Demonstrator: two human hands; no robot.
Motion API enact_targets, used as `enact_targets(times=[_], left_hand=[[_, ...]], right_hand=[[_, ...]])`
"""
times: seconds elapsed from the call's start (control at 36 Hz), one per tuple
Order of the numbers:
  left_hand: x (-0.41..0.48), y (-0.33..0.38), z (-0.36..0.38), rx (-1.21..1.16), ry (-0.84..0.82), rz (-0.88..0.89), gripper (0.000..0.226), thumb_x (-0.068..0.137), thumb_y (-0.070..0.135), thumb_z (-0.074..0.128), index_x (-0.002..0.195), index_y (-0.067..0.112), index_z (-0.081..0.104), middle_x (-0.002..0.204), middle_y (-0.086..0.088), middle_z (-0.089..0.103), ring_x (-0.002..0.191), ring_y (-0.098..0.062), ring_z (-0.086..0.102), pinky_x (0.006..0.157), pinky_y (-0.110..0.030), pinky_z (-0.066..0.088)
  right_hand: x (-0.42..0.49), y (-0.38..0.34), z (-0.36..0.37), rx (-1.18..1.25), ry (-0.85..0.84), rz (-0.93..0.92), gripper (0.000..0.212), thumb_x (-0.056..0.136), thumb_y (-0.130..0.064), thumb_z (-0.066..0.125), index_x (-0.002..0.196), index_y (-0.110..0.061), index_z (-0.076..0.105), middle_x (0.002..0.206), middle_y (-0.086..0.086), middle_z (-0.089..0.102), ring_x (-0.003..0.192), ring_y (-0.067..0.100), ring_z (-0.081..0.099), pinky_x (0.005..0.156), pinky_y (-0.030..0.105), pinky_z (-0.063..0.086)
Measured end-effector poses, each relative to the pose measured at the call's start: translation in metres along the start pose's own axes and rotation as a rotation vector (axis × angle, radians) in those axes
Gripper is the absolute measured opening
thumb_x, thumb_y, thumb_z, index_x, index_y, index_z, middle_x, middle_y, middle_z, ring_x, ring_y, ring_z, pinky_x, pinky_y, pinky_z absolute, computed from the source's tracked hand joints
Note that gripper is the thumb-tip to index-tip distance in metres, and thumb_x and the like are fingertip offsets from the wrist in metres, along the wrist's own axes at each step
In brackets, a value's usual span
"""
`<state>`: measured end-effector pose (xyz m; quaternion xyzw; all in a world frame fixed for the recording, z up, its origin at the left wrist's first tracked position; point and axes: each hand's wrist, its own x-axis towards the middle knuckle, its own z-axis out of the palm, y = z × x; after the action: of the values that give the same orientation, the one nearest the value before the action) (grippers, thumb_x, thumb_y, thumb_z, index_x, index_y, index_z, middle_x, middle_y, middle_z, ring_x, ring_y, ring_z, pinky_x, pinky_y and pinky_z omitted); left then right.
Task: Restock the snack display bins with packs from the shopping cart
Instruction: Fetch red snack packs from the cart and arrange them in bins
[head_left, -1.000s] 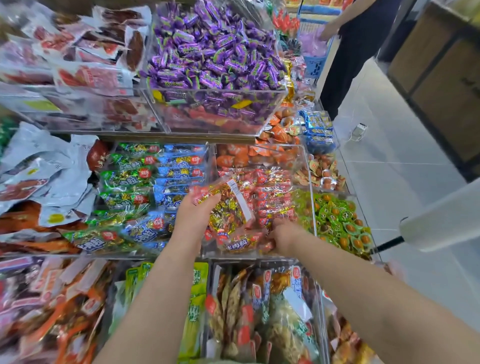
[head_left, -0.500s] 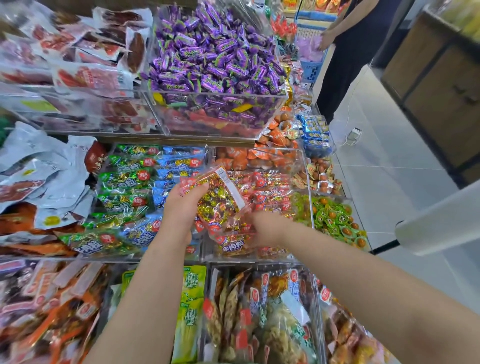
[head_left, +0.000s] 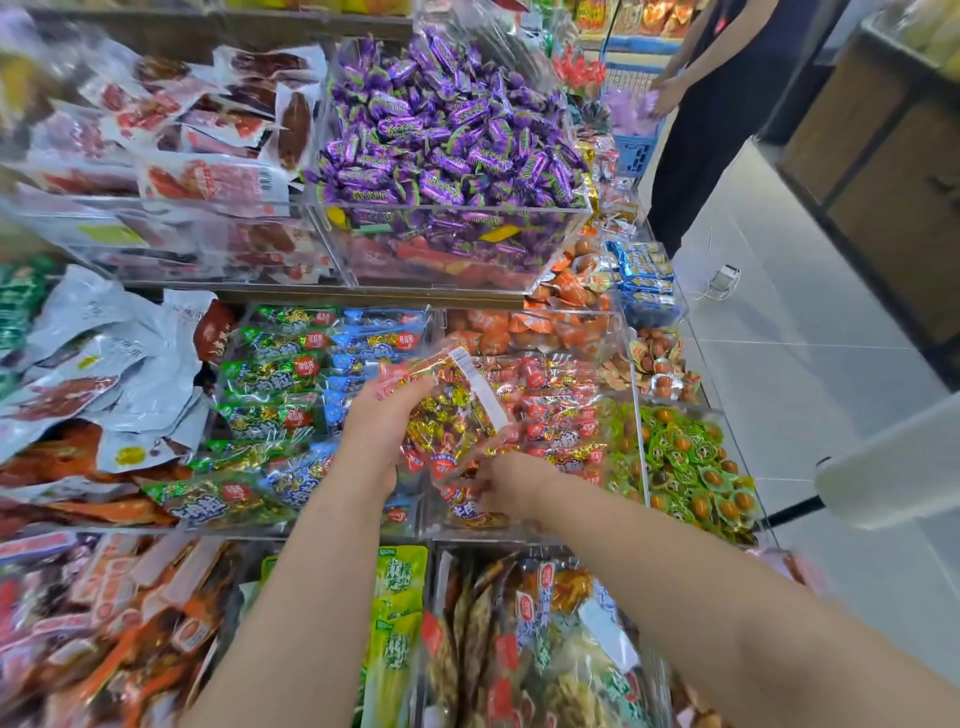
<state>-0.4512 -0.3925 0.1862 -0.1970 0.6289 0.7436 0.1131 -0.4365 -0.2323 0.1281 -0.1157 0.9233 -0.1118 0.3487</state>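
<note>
The clear pack of gold- and red-foiled sweets is hanging tilted just above the acrylic bin of matching packs, its white barcode strip running toward 1 o'clock. The left hand is grasping the pack's 9 o'clock edge, fingers wrapping over the film. The right hand is sitting at its 5 o'clock corner with fingers curled, though blur is hiding whether they are pinching this pack or one in the bin, so I cannot tell. To land it well, I would be supporting the belly from beneath and laying it flat in line with its neighbours. The film is looking slick and crinkly and the lumpy contents are likely to slump to the low end. The bin's walls are rigid, thin and transparent — easy to catch a seam on. At 9 o'clock, green and blue packs are lying in glossy overlapping rows; at 3 o'clock, small green-wrapped snacks are heaping loosely. At 12 o'clock, purple twist-wrapped candies are mounding above their bin.
</note>
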Motion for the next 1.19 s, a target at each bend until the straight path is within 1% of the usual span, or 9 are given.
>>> enact_targets(times=[0.11,0.28,0.42,0.47,0.58,0.69,0.83,1.06,1.19], left_hand=[[-0.002,-0.001,-0.001,0.024,-0.035,-0.040,0.060,0.077,0.028,0.077,0.131,0.014,0.054,0.114,-0.011,0.069,0.104,-0.031,0.067,0.093,-0.055,0.050],[0.004,0.001,0.002,-0.040,-0.051,-0.094,0.041,0.078,0.029,0.078,0.111,0.008,0.064,0.092,-0.009,0.076,0.083,-0.026,0.073,0.066,-0.039,0.059],[0.008,0.006,0.009,0.026,-0.053,-0.160,0.037,0.077,0.029,0.079,0.104,0.008,0.065,0.085,-0.009,0.076,0.079,-0.026,0.073,0.067,-0.039,0.058],[0.008,0.005,0.011,0.067,-0.054,-0.195,0.033,0.077,0.028,0.079,0.100,0.008,0.066,0.081,-0.008,0.076,0.075,-0.024,0.073,0.069,-0.040,0.059],[0.005,0.003,0.019,0.118,-0.025,-0.218,0.036,0.076,0.031,0.080,0.098,0.006,0.065,0.078,-0.009,0.075,0.072,-0.026,0.073,0.068,-0.041,0.060],[0.002,0.004,0.026,0.110,-0.024,-0.206,0.056,0.075,0.053,0.075,0.109,0.009,0.066,0.089,-0.009,0.076,0.080,-0.025,0.074,0.068,-0.039,0.060],[0.004,0.003,0.024,0.228,0.125,-0.095,0.090,0.080,0.069,0.055,0.148,0.014,0.033,0.150,-0.007,0.041,0.134,-0.029,0.041,0.107,-0.047,0.036],[0.016,0.019,-0.001,0.225,0.158,-0.038,0.055,0.081,0.046,0.072,0.126,0.019,0.057,0.115,-0.010,0.069,0.098,-0.031,0.068,0.077,-0.054,0.056],[0.021,0.021,-0.011,0.307,0.139,-0.049,0.054,0.080,0.039,0.073,0.125,0.015,0.057,0.110,-0.010,0.069,0.098,-0.031,0.067,0.090,-0.052,0.053]], right_hand=[[-0.028,0.019,-0.029,0.451,0.013,-0.088,0.050,0.086,-0.024,0.066,0.133,-0.019,0.051,0.100,0.000,0.065,0.097,0.021,0.060,0.080,0.027,0.049],[-0.054,0.043,-0.058,1.549,0.126,-0.162,0.051,0.086,0.010,0.053,0.130,-0.015,0.049,0.101,0.007,0.062,0.097,0.024,0.062,0.081,0.030,0.056],[-0.062,0.040,-0.050,0.788,0.715,-0.200,0.091,0.076,-0.009,0.073,0.147,-0.036,0.023,0.134,-0.015,0.048,0.110,-0.007,0.049,0.089,0.017,0.046],[-0.063,0.038,-0.046,0.228,0.995,-0.266,0.089,0.067,-0.015,0.079,0.144,-0.030,0.036,0.144,0.002,0.038,0.127,0.006,0.037,0.099,0.028,0.039],[-0.060,0.021,-0.035,-0.310,1.123,-0.512,0.059,0.054,-0.020,0.087,0.109,-0.010,0.070,0.107,0.014,0.067,0.093,0.032,0.065,0.076,0.042,0.056],[-0.059,0.015,-0.027,-0.253,1.094,-0.477,0.051,0.061,-0.014,0.085,0.109,-0.006,0.070,0.106,0.013,0.070,0.093,0.029,0.068,0.074,0.040,0.057],[-0.058,0.020,-0.034,0.088,0.959,-0.360,0.038,0.087,-0.007,0.062,0.125,-0.009,0.060,0.120,0.011,0.064,0.109,0.028,0.062,0.088,0.036,0.051],[-0.037,0.042,-0.051,1.035,0.725,-0.037,0.028,0.095,-0.025,0.054,0.123,-0.022,0.055,0.099,-0.017,0.063,0.092,0.005,0.062,0.085,0.029,0.052],[-0.010,0.055,-0.065,1.196,0.646,0.082,0.028,0.092,-0.021,0.060,0.119,-0.023,0.055,0.098,-0.014,0.065,0.084,0.002,0.065,0.051,0.012,0.046]])
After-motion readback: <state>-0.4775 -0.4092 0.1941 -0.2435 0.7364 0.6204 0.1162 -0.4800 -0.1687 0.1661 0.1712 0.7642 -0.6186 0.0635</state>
